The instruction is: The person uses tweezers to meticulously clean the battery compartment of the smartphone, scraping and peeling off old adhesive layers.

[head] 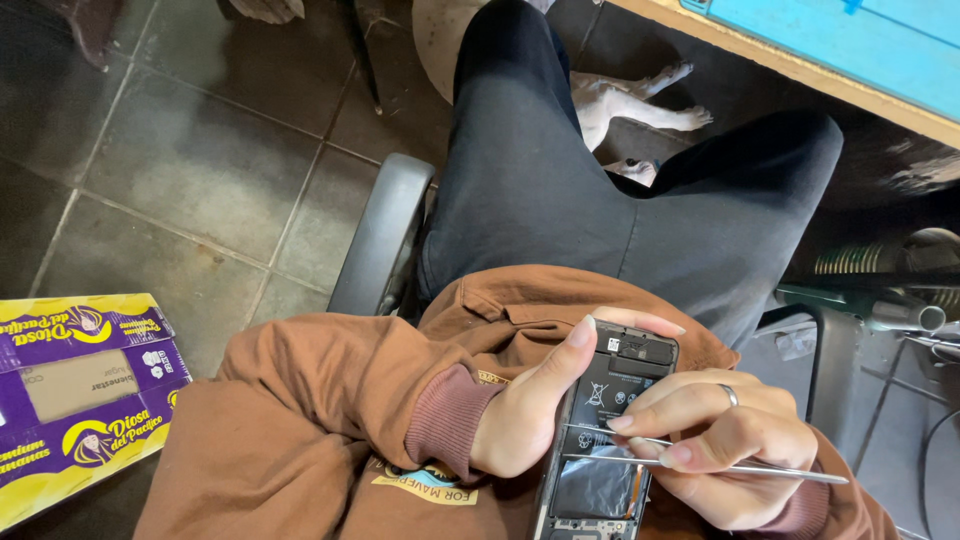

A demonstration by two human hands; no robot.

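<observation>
A person seated in a chair works over an opened smartphone (606,430), its back cover off and the dark battery and circuit parts exposed, held just above the lap of a brown sweatshirt (340,400). The left hand (530,415) wraps the phone from its left edge, thumb raised along the upper corner and fingertips curling over the top — a closed, cradling grip on the frame rather than the bare insides. The right hand (730,450), a ring on one finger, is closed in a pinch on slim metal tweezers (700,462), whose tips lie across the battery near the phone's middle. The phone looks light, stiff and slick at its edges, its open innards likely fragile — best held by the rim, as here. To the left of the phone, on the tiled floor, sits a purple and yellow cardboard box (80,390); beyond the phone, past the knees, a white dog (630,105) lies beneath a table.
</observation>
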